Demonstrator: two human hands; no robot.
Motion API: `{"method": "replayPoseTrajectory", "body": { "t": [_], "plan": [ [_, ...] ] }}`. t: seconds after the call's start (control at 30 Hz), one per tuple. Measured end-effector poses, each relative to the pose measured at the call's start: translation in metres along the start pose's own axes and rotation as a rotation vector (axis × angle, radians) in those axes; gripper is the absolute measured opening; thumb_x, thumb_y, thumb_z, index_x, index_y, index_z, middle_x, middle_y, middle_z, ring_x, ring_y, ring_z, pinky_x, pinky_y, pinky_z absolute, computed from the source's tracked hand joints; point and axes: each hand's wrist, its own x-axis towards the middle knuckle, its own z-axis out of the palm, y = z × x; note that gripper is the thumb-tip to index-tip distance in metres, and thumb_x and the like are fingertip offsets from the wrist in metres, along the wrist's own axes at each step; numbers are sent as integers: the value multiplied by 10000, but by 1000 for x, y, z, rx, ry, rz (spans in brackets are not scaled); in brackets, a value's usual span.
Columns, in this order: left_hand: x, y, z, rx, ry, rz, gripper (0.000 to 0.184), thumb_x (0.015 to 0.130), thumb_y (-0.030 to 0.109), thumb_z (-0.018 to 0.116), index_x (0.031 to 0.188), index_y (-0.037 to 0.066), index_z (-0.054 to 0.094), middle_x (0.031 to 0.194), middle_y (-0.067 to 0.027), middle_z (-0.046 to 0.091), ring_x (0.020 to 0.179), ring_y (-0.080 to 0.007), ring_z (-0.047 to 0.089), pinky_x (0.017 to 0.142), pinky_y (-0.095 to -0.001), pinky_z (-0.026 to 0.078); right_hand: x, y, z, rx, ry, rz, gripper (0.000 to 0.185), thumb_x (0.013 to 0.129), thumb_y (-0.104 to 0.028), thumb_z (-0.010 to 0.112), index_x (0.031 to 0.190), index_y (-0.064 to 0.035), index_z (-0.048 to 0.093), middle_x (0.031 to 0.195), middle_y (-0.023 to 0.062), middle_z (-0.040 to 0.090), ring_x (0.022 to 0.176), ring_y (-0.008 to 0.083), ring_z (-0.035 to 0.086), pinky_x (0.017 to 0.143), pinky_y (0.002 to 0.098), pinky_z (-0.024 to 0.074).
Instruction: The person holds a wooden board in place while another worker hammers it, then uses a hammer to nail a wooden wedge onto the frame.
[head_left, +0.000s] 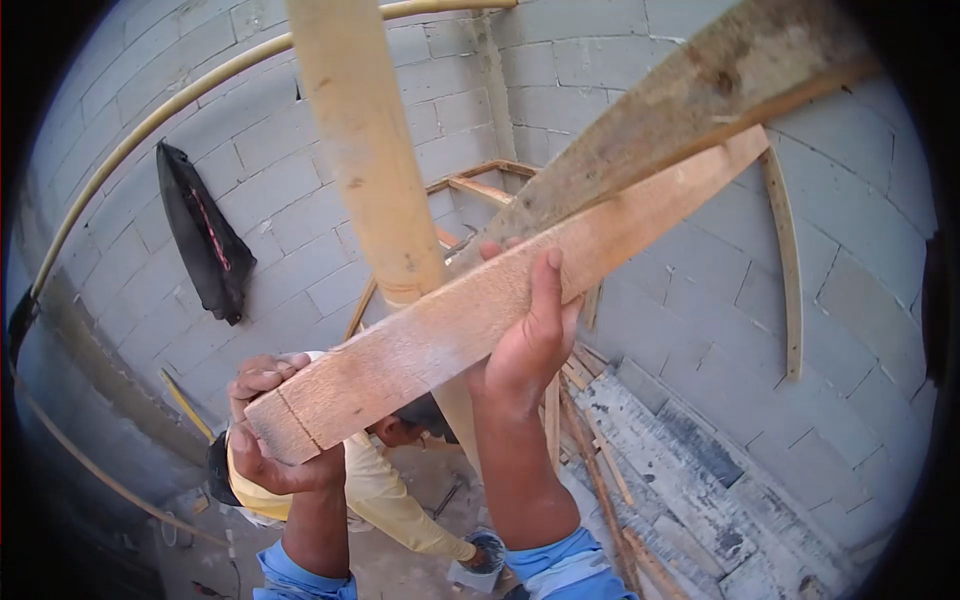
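Note:
A rough-sawn wooden plank [430, 345] slants across the middle of the view, its right end higher than its left. A saw-like groove runs across its face near the left end. My left hand [265, 425] is closed around that low end. My right hand [530, 340] grips the plank from below near its middle, thumb on the near face. Behind it, a weathered, stained board [690, 110] slopes up to the right; whether the two touch I cannot tell. A thick bamboo pole [365, 150] stands behind the plank, which hides part of it.
Below, a co-worker in a yellow shirt [385, 490] bends over, a hand at a bucket [485, 555]. Planks [690, 480] lie at lower right. A dark garment [205, 235] hangs on the block wall [280, 200]; a thin curved pole [150, 125] arches at left.

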Motion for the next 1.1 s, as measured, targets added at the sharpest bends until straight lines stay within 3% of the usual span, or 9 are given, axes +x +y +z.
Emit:
{"method": "replayPoseTrajectory", "body": {
  "t": [0.03,0.23,0.3,0.37,0.5,0.73,0.93,0.97,1.1],
  "plan": [
    [-1,-1,2,-22,16,0,556,930,533,460,1058,7,584,1041,-123,549,1060,-301,583,990,-485,459,0,1,5,32,49,-34,566,1018,-244,619,1404,21,301,1136,182,569,948,307,689,852,394,562],
    [2,0,11,95,79,96,544,947,502,461,1106,-3,586,1030,-128,568,995,-296,622,941,-444,499,1,3,6,-38,76,-24,460,1034,-289,580,1346,14,429,1131,164,597,979,282,671,863,399,561],
    [0,0,17,250,345,142,547,946,498,460,1116,-6,588,1026,-131,586,992,-299,631,941,-437,501,4,6,6,10,113,16,555,1023,-227,576,1450,11,314,1168,213,560,984,319,665,856,417,575],
    [-4,1,31,390,631,241,540,943,481,461,1128,-10,587,1020,-142,612,1014,-298,637,944,-426,504,4,9,9,-44,117,8,453,1050,-275,534,1352,36,403,1105,187,594,957,285,666,856,405,572],
    [5,-10,44,310,500,506,475,942,427,487,1126,1,590,1003,-141,607,995,-285,639,921,-418,520,3,4,16,-98,131,-26,422,1068,-316,499,1263,56,461,1040,177,621,926,260,658,856,395,571],
    [12,-9,37,227,500,487,418,959,385,478,1093,6,593,960,-133,600,910,-266,638,875,-417,539,5,8,19,-69,122,42,388,1071,-346,497,1230,8,474,996,182,637,898,265,652,828,382,563],
    [17,-7,44,350,600,438,391,952,344,466,1064,-12,583,915,-143,609,836,-262,640,789,-393,546,9,-1,-23,-350,-117,-34,535,1063,-293,536,1462,6,343,1364,188,517,1240,266,515,1089,420,399],
    [17,-6,37,373,581,425,383,950,312,453,1066,-31,579,903,-163,620,819,-262,638,772,-392,547,11,-15,-37,-368,-272,25,647,1055,-282,547,1542,10,237,1510,172,370,1397,264,346,1176,426,258],
    [18,2,43,344,589,361,292,917,211,509,1061,-32,585,924,-138,587,813,-229,613,773,-355,533,21,-70,-50,-797,-137,-643,718,998,-345,585,1492,54,251,1537,209,279,1399,318,297,1140,470,290]
  ]
}}
